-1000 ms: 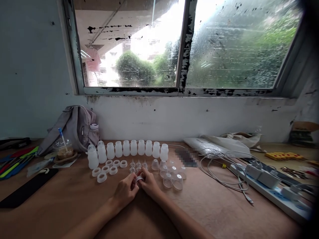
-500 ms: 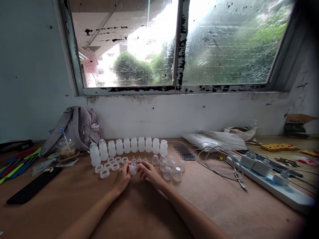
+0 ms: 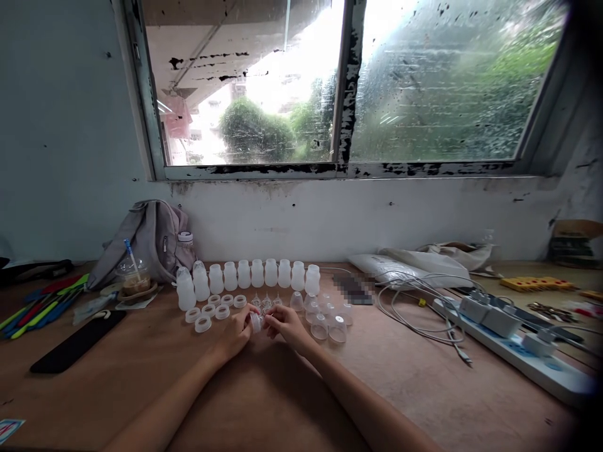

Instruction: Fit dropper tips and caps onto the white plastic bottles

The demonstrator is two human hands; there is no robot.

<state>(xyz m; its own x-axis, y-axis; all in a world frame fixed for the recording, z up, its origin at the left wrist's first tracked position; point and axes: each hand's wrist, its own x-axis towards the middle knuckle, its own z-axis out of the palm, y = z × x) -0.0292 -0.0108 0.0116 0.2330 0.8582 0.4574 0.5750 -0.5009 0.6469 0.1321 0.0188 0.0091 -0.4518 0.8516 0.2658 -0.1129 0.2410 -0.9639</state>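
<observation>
Left hand [image 3: 237,333] grasping a ring [image 3: 255,322] between thumb and fingers: pale, translucent, looks like smooth plastic, tipped up on edge. Ring sits in the gap between the two hands, above the table [image 3: 386,383]. Right hand [image 3: 288,325] at the ring's right side, thumb and fingers bent inward; cannot tell whether the tips pinch anything or only touch. Detail between the fingertips too small to read.

Just beyond the grip: teats [image 3: 267,301], clear, flared at the base, drawn up to thin points, clustered upright.

Left of the grip, near: loose rings [image 3: 203,324], frosted white, short round bands with open centres, lying flat in uneven rows.

Right of the grip, near: caps [image 3: 338,329], thin see-through domes, grouped close together.

Beyond the teats: a line of bottles [image 3: 257,274], milky and matte, waisted, shoulders rounded. Most open-necked; the two at the left end stand taller with domed tops.

Table brown, dull-surfaced, faintly mottled at right.

Farther right of the grip: pale cable [image 3: 391,317] in loose loops, then a long white power strip [image 3: 518,351] with blocky plugs. Farther left: a flat black slab [image 3: 78,342], a clear cup [image 3: 135,276] with straw, a soft, creased grey backpack [image 3: 146,245].
</observation>
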